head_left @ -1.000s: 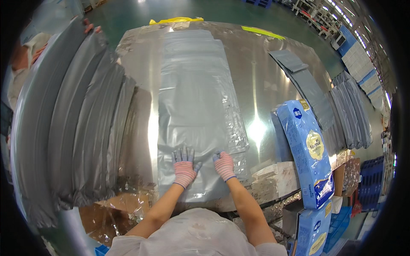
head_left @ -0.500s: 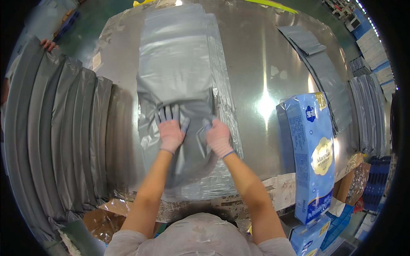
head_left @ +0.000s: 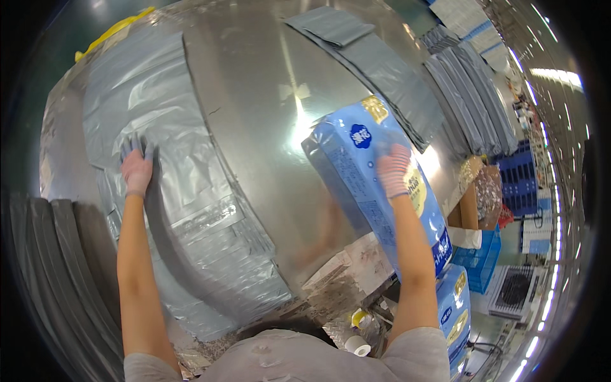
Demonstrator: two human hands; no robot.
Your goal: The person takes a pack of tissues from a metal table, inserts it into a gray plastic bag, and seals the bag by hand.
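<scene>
A stack of flat grey plastic bags point(head_left: 210, 235) lies on the left part of the metal table. My left hand point(head_left: 136, 167), in a pink glove with greyish fingers, rests on the top bag with its fingers outstretched. Below that hand, a dark curved fold runs down the top bag toward me. My right hand point(head_left: 393, 169), gloved alike, is at the upper part of a long blue plastic-wrapped pack point(head_left: 366, 184) near the table's right front edge. Motion smears its fingers, so their grip on the pack is unclear.
Bundles of folded grey bags point(head_left: 57, 274) stand at the lower left. More grey bags point(head_left: 375, 63) lie at the far right of the metal table point(head_left: 254, 121), with another bundle point(head_left: 471, 95) beyond. A second blue pack point(head_left: 453, 305), a blue crate point(head_left: 487, 261) and a white roll point(head_left: 358, 346) are nearby.
The view has swung to the right. My right hand has left the grey bags and moved right onto the blue pack. My left hand is still on the bag stack, its fingers spread.
</scene>
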